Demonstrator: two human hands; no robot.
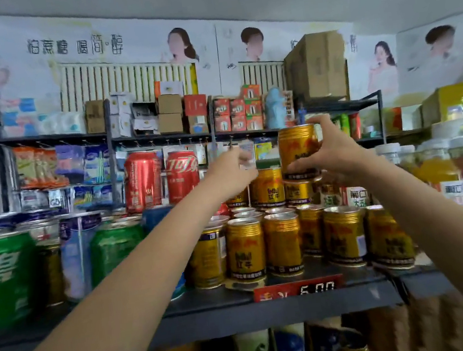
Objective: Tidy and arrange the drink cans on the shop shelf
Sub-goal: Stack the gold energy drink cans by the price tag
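Observation:
My right hand (336, 152) grips a gold drink can (297, 149), thumb low and fingers over its top. It sits upright as a third tier on a gold can (297, 191) of the second tier. My left hand (230, 172) hovers just left of the stack, in front of another second-tier gold can (270, 188). Its blurred fingers are loosely curled and hold nothing that I can see. Several gold cans (246, 250) stand in rows on the dark shelf (242, 312) below.
Two red cola cans (141, 181) stand stacked on blue cans at the left, with green cans (2, 279) in front. Juice bottles (441, 165) fill the right end. A red price tag (298, 287) hangs on the shelf edge. Behind stands a rack of boxes and packets.

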